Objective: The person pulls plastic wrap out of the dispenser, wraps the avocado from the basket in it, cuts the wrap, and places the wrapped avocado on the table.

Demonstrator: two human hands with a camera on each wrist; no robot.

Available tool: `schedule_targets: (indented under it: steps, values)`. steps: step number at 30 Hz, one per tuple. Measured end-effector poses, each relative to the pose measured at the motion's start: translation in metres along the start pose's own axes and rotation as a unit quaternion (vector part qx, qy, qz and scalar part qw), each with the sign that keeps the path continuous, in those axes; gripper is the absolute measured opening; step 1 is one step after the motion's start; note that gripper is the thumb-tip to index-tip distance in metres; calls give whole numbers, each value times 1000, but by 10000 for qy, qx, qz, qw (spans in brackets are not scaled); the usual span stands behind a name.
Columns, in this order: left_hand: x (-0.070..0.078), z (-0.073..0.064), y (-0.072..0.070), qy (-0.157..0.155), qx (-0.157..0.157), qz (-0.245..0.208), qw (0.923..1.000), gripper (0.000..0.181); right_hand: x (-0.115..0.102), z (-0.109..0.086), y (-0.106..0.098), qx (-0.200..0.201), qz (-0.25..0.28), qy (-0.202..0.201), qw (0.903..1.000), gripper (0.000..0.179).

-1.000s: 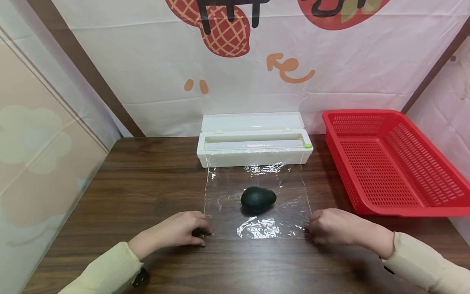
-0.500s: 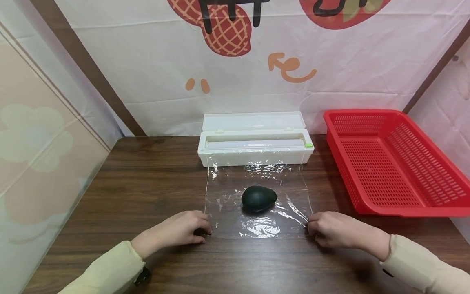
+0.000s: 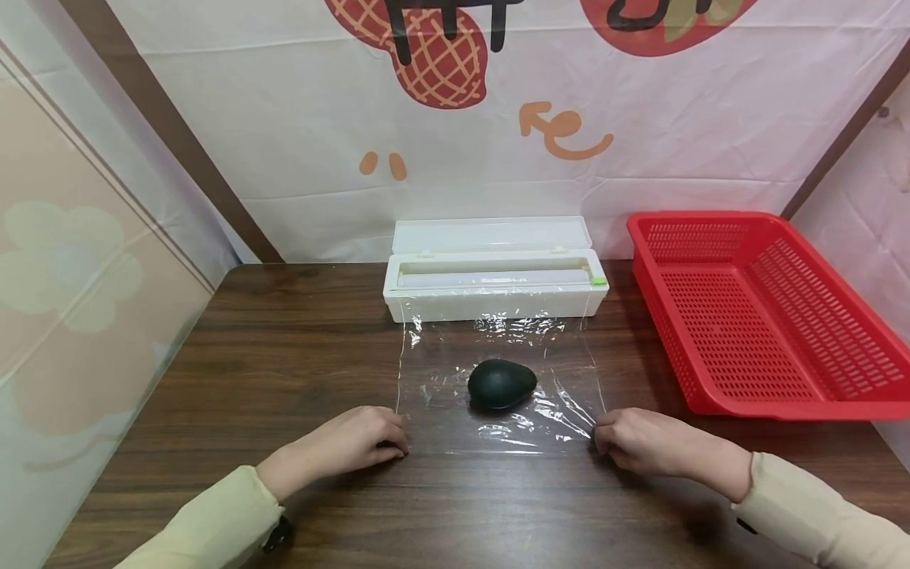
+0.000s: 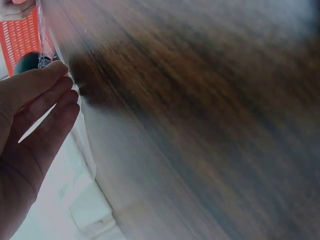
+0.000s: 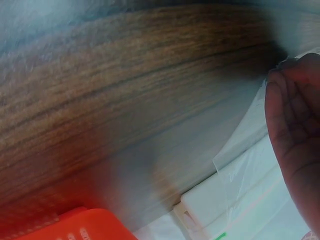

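A sheet of clear cling film (image 3: 562, 415) stretches toward me from the white cling film box (image 3: 498, 305). A dark green avocado (image 3: 502, 385) sits mid-sheet, with no film glare across its skin. My left hand (image 3: 351, 444) pinches the near left corner between thumb and fingertips; in the left wrist view that hand (image 4: 37, 110) has the film edge at its fingertips. At the near right corner my right hand (image 3: 643, 444) pinches the film, and creases run from there toward the avocado. The right wrist view shows this hand (image 5: 297, 115) with film trailing from its fingertips.
The box's lid (image 3: 490, 235) is raised at the back, with a green slider (image 3: 599, 281) at the box's right end. A red plastic basket (image 3: 739, 332) stands on the right of the brown wooden table (image 3: 298, 348). A printed cloth (image 3: 306, 142) hangs behind.
Creases have formed at the film's right corner, and its near edge has shifted slightly away from me. My right hand has moved a little left. My left thumb has come closer to the fingers.
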State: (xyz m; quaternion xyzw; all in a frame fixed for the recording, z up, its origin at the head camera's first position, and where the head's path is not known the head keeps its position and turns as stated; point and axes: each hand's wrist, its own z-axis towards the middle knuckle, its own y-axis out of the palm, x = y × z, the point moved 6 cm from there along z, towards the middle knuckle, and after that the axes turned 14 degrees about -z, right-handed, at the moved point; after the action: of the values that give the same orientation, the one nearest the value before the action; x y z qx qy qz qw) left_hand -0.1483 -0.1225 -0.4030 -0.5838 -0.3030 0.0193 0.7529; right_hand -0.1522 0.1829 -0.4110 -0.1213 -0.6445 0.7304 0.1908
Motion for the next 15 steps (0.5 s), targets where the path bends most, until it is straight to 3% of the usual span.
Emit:
schedule_targets:
  steps: [8, 15]
  values:
    - [-1, 0, -3, -61, 68, -166, 9998, 4, 1, 3, -8, 25, 217, 46, 9998, 21]
    - [-1, 2, -13, 18, 330, -211, 9992, 3, 8, 6, -26, 123, 192, 225, 9995, 23]
